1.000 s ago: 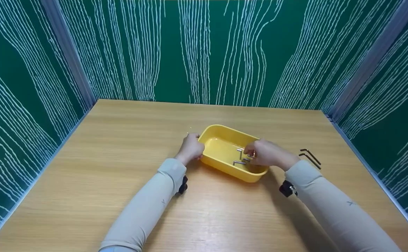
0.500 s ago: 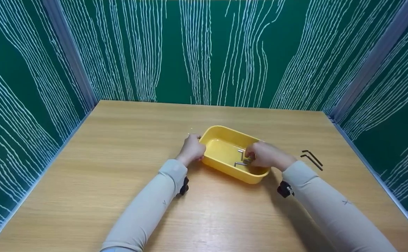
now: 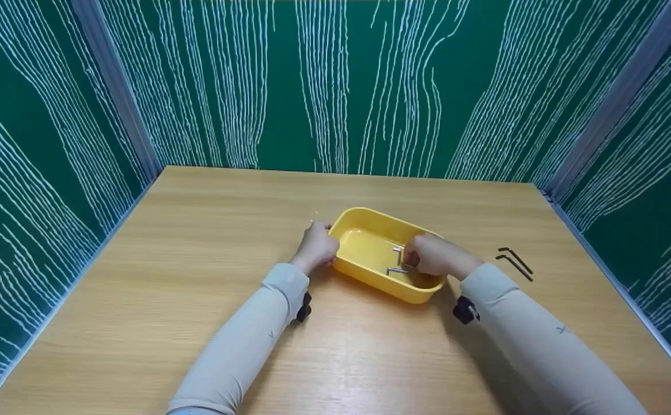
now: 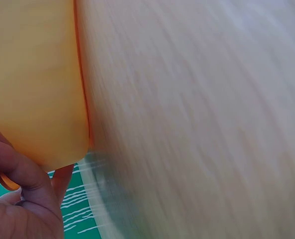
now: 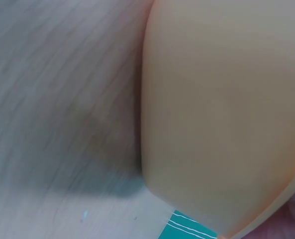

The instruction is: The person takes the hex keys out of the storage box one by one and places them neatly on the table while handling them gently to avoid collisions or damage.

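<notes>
At the left end of the yellow tray, the person's left grip has its fingers curled round the end wall, holding it firmly. Rightward, the tray stands open side up on the wooden table, its right end slanting nearer the person. Inside, one silver L-shaped key lies just left of the right grip; a second silver key lies nearer the front wall, its right end reaching the fingers. That right grip dips into the tray's right end, fingers bent; whether they hold anything cannot be told. Farther right, well apart from it, two dark L-shaped keys lie side by side on the table.
</notes>
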Demonstrator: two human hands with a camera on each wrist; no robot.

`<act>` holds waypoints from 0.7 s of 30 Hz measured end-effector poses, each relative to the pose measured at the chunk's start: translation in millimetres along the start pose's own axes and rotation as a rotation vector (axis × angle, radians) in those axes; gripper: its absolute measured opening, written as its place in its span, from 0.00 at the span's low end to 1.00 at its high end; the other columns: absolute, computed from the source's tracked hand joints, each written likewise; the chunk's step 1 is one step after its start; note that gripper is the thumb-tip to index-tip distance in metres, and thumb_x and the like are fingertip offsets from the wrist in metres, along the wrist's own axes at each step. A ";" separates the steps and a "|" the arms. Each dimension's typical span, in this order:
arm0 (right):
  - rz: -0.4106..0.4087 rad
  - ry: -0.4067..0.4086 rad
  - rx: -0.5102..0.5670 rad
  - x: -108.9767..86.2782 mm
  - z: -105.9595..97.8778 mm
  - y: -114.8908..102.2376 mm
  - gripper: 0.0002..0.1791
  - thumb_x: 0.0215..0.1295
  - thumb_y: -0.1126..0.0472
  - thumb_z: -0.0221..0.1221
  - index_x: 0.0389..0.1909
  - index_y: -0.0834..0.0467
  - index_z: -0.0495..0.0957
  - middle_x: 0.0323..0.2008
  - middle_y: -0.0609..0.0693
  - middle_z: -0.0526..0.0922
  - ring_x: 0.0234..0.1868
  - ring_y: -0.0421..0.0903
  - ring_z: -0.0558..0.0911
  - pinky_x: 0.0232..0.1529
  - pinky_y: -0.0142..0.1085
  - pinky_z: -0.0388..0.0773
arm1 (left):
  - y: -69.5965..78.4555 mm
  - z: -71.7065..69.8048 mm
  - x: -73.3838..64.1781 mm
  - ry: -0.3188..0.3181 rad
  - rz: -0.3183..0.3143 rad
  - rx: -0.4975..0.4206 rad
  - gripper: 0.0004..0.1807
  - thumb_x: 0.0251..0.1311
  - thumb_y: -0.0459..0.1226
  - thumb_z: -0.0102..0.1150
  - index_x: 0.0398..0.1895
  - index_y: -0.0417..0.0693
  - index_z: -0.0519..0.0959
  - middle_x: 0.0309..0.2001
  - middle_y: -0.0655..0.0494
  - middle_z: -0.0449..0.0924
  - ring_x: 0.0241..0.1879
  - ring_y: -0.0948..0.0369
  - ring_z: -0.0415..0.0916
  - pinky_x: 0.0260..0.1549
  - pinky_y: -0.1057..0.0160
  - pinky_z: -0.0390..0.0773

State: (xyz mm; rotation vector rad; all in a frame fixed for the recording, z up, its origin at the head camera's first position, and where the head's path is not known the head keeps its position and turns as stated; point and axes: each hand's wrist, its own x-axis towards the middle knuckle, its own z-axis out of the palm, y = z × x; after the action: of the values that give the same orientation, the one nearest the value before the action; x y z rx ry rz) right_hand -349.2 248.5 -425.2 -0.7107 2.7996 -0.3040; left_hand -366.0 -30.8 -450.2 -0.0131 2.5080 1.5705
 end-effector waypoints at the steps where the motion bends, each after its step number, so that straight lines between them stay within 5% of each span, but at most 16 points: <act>1: 0.007 -0.002 0.004 0.1 0.0 0.2 0.13 0.67 0.74 0.67 0.42 0.54 0.91 0.33 0.50 0.85 0.36 0.49 0.82 0.47 0.41 0.86 | 0.3 0.1 -0.3 0.000 -0.001 -0.001 0.26 0.68 0.24 0.48 0.69 0.38 0.77 0.25 0.52 0.76 0.11 0.64 0.67 0.09 0.70 0.70; 21: 0.061 0.006 0.051 -3.6 -1.3 -5.3 0.10 0.66 0.72 0.70 0.44 0.56 0.90 0.37 0.52 0.86 0.38 0.50 0.82 0.47 0.41 0.87 | -0.6 -0.4 -1.4 0.010 0.017 0.004 0.27 0.68 0.23 0.49 0.70 0.38 0.77 0.34 0.48 0.80 0.13 0.63 0.68 0.10 0.70 0.71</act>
State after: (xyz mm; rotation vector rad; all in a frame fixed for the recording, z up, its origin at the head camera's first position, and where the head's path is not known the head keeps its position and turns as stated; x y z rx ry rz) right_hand -344.1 245.9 -422.0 -0.6133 2.8023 -0.3654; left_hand -364.7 -31.6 -450.4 0.0017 2.5251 1.5760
